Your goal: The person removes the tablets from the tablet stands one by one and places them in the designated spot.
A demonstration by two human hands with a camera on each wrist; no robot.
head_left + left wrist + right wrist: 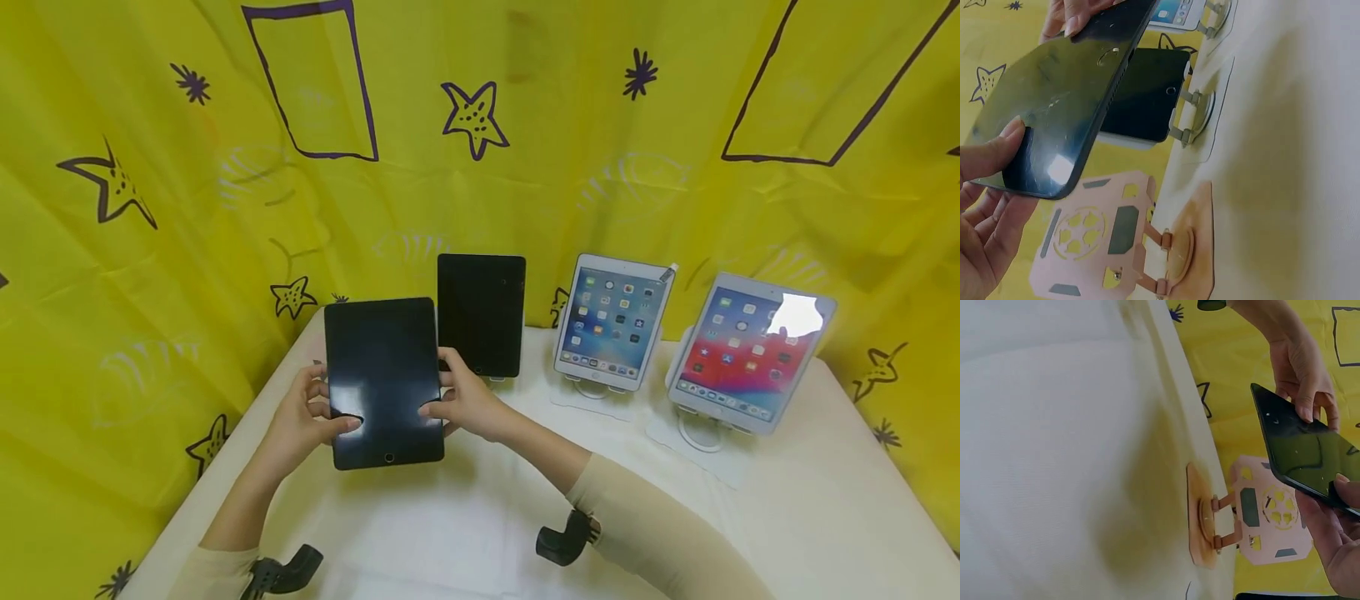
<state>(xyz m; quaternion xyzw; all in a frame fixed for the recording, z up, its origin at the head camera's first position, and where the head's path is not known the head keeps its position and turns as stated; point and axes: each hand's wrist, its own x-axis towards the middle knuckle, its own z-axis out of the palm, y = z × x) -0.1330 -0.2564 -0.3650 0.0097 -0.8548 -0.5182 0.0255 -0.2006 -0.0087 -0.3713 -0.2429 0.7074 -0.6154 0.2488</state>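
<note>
A black tablet [384, 358] with a dark, glossy screen is held upright between both hands, its home button at the bottom. My left hand [303, 414] grips its left edge, thumb on the screen and fingers behind. On the opposite edge my right hand [471, 400] holds it the same way. Behind the tablet, hidden in the head view, stands a pink folding stand [1094, 234] with a round cut-out pattern; the right wrist view also shows this pink stand [1272, 515]. The held tablet is apart from the white table.
Another black tablet [480, 312] leans on a stand just right of the held one. Farther right, two white tablets, one with a blue screen [611, 321] and one with a red-and-blue screen [750, 346], rest on white stands. A yellow patterned curtain [525, 183] hangs behind the white-covered table [480, 517].
</note>
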